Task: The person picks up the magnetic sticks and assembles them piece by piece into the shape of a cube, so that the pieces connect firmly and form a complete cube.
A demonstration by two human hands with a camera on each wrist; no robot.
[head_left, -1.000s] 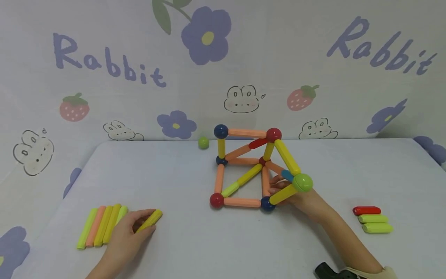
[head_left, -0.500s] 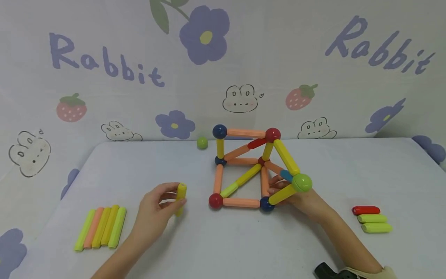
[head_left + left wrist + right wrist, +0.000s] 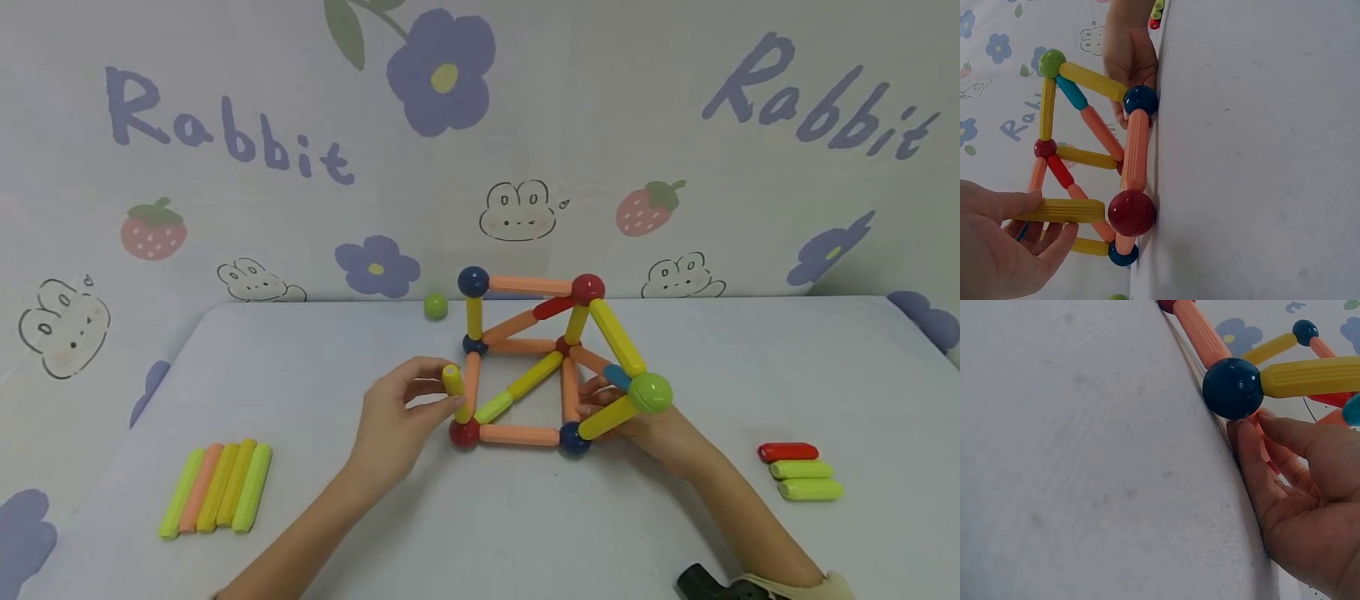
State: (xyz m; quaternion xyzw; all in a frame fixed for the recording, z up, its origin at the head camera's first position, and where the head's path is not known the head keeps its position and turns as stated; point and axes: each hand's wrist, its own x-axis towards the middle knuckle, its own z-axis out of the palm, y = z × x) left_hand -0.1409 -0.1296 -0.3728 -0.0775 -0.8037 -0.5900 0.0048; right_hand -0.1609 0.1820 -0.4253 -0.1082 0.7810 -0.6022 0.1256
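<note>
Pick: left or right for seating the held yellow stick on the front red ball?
Left, likely: left grip pinches the yellow stick just above the red ball; right grip holds a salmon stick farther right.

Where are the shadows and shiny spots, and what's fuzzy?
Head view: a soft shadow on the white tabletop beside the left forearm; left wrist view: rather dim, though the ridged yellow plastic stick looks clear; right wrist view: small bright glints on the dark blue plastic ball, fuzzy grey smudges across the tabletop.
</note>
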